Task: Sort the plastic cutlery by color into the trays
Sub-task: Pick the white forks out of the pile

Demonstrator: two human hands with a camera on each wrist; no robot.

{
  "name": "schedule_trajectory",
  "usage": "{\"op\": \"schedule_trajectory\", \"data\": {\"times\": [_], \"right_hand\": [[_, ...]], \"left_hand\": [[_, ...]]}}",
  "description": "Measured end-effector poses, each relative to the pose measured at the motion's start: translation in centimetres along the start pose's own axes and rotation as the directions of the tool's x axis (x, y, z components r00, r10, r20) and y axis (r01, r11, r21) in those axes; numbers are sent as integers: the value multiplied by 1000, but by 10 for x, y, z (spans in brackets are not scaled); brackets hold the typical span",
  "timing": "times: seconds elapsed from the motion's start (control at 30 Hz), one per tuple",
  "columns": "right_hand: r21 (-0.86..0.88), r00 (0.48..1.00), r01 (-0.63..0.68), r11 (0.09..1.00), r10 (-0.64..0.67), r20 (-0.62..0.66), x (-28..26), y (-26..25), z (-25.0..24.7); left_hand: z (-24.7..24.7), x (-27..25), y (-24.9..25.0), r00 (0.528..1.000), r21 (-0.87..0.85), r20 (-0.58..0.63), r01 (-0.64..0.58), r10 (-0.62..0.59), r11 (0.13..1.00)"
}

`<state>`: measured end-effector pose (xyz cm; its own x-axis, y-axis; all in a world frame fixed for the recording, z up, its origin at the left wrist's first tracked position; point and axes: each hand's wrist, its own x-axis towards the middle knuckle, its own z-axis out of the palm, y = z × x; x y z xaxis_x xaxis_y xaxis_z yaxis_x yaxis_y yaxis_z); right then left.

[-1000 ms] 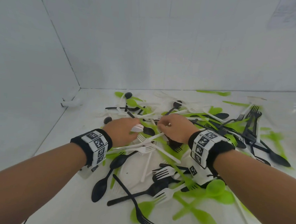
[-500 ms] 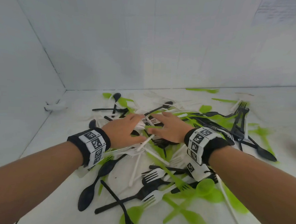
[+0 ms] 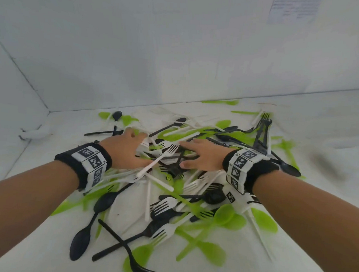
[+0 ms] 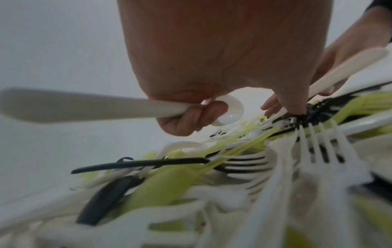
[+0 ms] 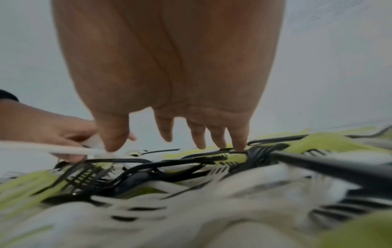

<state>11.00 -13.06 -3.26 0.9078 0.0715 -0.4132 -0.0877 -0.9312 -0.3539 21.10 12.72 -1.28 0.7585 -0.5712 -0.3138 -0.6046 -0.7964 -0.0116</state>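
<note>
Over the mixed cutlery pile point(image 3: 193, 178) on the white table point(image 3: 44, 243), the left hand point(image 3: 124, 150) curls around a white spoon point(image 4: 84, 104), its bowl half hidden by fingers, while the right hand point(image 3: 202, 156) lies spread, fingertips point(image 5: 239, 146) touching blurred black pieces.

Bare forearms; black wristbands point(image 3: 83, 162) bearing square-patterned white tags.

The head view looks forward and down from above at the heap of white, black and green plastic cutlery point(image 3: 184, 177). Each wrist view skims close and low over that same heap, beneath its own palm, catching the opposite hand.
</note>
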Motion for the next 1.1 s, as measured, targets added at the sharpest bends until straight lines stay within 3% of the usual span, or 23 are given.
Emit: {"op": "schedule_trajectory", "data": {"times": [0.1,0.2,0.27,0.33,0.4,0.53,0.6,0.67,0.7,0.77,0.83,0.9,1.03,1.1], "right_hand": [[58,975,34,998,-21,-221,-6,8,-2],[204,885,50,978,52,-462,-18,13,-7],[358,833,90,929,127,-539,-26,10,-9],[511,827,168,843,161,-538,-34,0,-11],[629,865,241,739,130,-484,-45,-13,-11],[706,919,292,646,15,-394,-60,-33,-6],[751,907,330,572,28,-420,-61,-34,-5],[728,880,374,574,27,-474,-64,-26,-6],[667,862,385,638,11,-508,-66,-18,-8],[446,831,353,822,-56,-554,-68,8,-12],[174,824,285,942,-149,-546,-70,38,-16],[28,838,222,975,-176,-517,-70,69,-14],[192,855,127,973,-10,-518,-80,111,-6],[247,879,116,962,16,-477,-85,123,-2]], "left_hand": [[-2,-4,5,990,-132,-139,-9,-10,991],[-9,-8,15,952,-318,-304,-133,31,939],[-17,-10,29,916,-440,-398,-237,49,866],[-27,-13,49,891,-577,-453,-319,30,752],[-36,-16,72,882,-697,-470,-362,-14,618],[-45,-15,109,904,-893,-417,-387,-97,232],[-45,-14,121,901,-914,-404,-390,-158,114],[-44,-12,130,896,-920,-389,-388,-212,48],[-43,-11,135,898,-924,-377,-381,-226,24],[-38,-8,142,901,-933,-361,-353,-243,76],[-30,-7,148,906,-896,-374,-297,-198,331],[-15,-6,155,924,-803,-373,-274,-87,530],[18,-8,179,911,-481,-402,-296,92,825],[30,-11,194,924,-299,-323,-306,206,904]]}}
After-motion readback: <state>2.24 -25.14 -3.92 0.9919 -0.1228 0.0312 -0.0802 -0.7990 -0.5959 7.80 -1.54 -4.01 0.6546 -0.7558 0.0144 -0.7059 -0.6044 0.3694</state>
